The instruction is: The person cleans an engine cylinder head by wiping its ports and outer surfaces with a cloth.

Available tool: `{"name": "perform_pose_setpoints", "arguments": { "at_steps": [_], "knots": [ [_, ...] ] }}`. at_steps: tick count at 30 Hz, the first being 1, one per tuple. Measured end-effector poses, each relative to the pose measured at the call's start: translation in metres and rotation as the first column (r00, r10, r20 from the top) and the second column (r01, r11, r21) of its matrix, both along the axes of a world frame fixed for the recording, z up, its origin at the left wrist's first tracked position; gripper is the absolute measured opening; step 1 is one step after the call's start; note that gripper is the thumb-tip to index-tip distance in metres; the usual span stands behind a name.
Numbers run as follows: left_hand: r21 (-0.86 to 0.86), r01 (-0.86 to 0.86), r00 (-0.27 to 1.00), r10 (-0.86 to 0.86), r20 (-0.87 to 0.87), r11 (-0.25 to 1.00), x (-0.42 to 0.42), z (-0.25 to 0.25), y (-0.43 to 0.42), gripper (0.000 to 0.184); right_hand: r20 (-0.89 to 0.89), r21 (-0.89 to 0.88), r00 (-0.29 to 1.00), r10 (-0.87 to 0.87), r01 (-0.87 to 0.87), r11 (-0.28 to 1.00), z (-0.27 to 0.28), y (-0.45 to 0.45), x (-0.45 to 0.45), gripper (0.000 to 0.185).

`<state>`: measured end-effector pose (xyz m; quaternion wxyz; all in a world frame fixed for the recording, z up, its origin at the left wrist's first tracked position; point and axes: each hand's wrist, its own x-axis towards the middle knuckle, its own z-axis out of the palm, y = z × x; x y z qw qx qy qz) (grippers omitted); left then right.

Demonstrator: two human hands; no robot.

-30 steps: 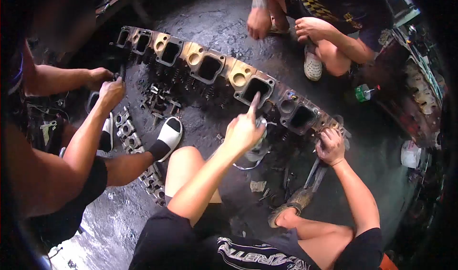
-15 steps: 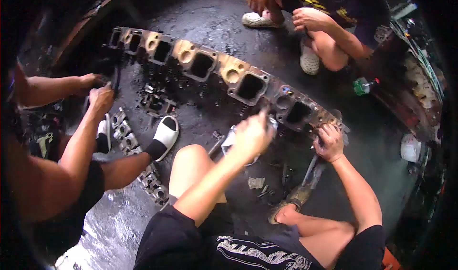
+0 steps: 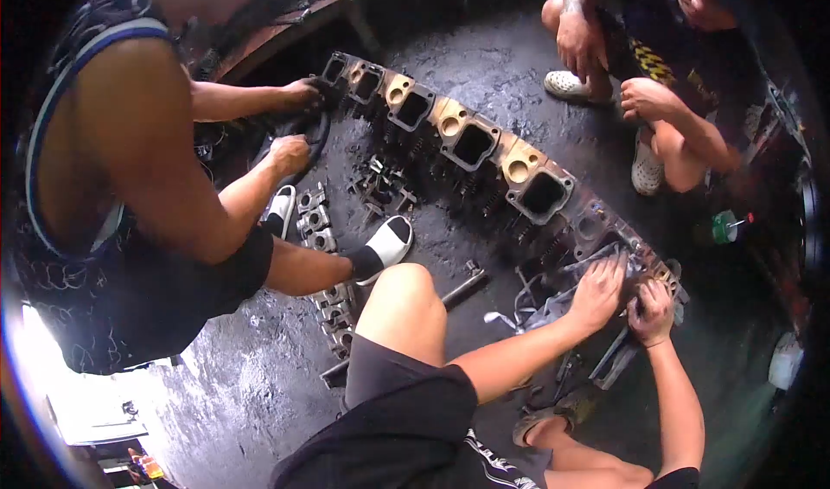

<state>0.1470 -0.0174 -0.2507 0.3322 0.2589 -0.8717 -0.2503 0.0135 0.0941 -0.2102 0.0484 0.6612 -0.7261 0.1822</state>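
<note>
A long, greasy engine cylinder head with square ports lies diagonally across the floor, valve springs showing along its lower side. Near its right end, my left hand presses a grey rag against the metal, fingers stretched over the cloth. Close beside it, my right hand has its fingers curled around the end of the cylinder head. Part of that end is hidden behind both hands.
On the left, a co-worker bends over the head's far end, holding a dark hose. Another person squats at upper right. Several metal parts, a row of caps and a bar lie on the floor.
The view has shifted left, so everything sits further right. My left hand has moved along the cylinder head towards my right hand, with the rag now under it.
</note>
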Motion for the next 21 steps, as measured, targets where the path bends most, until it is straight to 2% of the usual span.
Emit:
{"name": "perform_pose_setpoints", "arguments": {
  "at_steps": [2,3,4,6,7,8,9,10,11,12,13,14,15,16,17,18,19,20,21],
  "knots": [
    [-0.004,0.114,0.993,-0.114,0.018,0.994,0.016,-0.006,-0.013,0.052,-0.015,0.015,1.0,0.001,-0.001,1.0,0.001,0.002,0.001,0.026],
    [0.03,0.224,0.974,-0.224,0.026,0.974,0.03,0.0,-0.027,0.044,-0.036,-0.007,0.999,0.001,-0.001,1.0,0.001,0.002,0.002,0.026],
    [-0.047,0.269,0.958,-0.272,-0.086,0.962,0.039,0.0,-0.04,0.038,-0.044,0.009,0.999,0.003,-0.002,1.0,0.002,0.001,0.002,0.027],
    [0.243,0.23,0.973,-0.222,-0.062,0.942,0.077,0.03,-0.068,0.034,-0.073,0.005,0.997,0.007,-0.006,1.0,0.005,0.001,0.003,0.027],
    [0.487,0.117,0.992,-0.077,-0.1,0.865,0.099,0.053,-0.094,0.032,-0.073,0.011,0.997,0.001,0.0,1.0,0.006,0.002,0.007,0.027],
    [0.7,0.022,0.993,0.068,-0.1,0.714,0.123,0.076,-0.127,0.03,-0.075,0.014,0.997,-0.009,0.01,1.0,0.008,0.001,0.011,0.026],
    [0.761,-0.108,0.962,0.261,-0.083,0.64,0.151,0.091,-0.158,0.025,-0.082,0.011,0.996,-0.024,0.025,1.0,0.012,-0.003,0.014,0.026],
    [0.722,-0.089,0.827,0.455,-0.33,0.686,0.172,0.053,-0.194,0.022,-0.014,0.046,1.0,-0.005,0.005,0.999,0.023,-0.013,0.029,0.028],
    [0.599,-0.191,0.75,0.51,-0.422,0.778,0.198,0.064,-0.234,0.023,0.051,-0.077,0.992,0.119,-0.115,0.99,0.018,-0.025,0.049,0.03],
    [0.757,-0.139,0.673,0.622,-0.401,0.639,0.222,0.061,-0.272,0.024,0.067,-0.032,0.967,0.244,-0.242,0.97,0.035,-0.052,0.08,0.033],
    [0.875,-0.064,0.572,0.736,-0.362,0.48,0.245,0.057,-0.309,0.025,0.056,-0.1,0.924,0.379,-0.372,0.923,0.054,-0.089,0.111,0.036],
    [0.883,0.029,0.406,0.802,-0.438,0.468,0.253,0.065,-0.331,0.024,0.047,-0.125,0.903,0.427,-0.419,0.899,0.063,-0.128,0.138,0.037],
    [0.833,-0.107,0.342,0.807,-0.482,0.543,0.264,0.021,-0.381,0.024,-0.036,-0.149,0.894,0.446,-0.446,0.883,0.075,-0.175,0.161,0.04],
    [0.841,0.057,0.294,0.796,-0.528,0.537,0.269,0.04,-0.393,0.021,-0.064,-0.245,0.904,0.423,-0.425,0.871,0.072,-0.227,0.177,0.038],
    [0.823,0.162,0.195,0.8,-0.568,0.545,0.269,0.04,-0.415,0.014,0.009,-0.22,0.935,0.355,-0.344,0.913,0.071,-0.274,0.19,0.043],
    [0.807,0.147,0.117,0.8,-0.589,0.572,0.267,0.03,-0.438,0.01,-0.04,-0.262,0.944,0.327,-0.326,0.909,0.062,-0.329,0.192,0.039],
    [0.797,0.085,0.13,0.786,-0.605,0.599,0.269,0.022,-0.46,0.011,-0.095,-0.289,0.956,0.278,-0.293,0.911,0.052,-0.376,0.194,0.042],
    [0.786,0.018,0.143,0.776,-0.614,0.619,0.272,0.012,-0.481,0.013,-0.104,-0.185,0.966,0.237,-0.252,0.95,0.041,-0.414,0.193,0.045],
    [0.776,-0.138,0.195,0.785,-0.588,0.615,0.274,0.004,-0.504,0.02,-0.203,-0.09,0.962,0.182,-0.203,0.975,0.022,-0.443,0.187,0.053]
  ]
}}
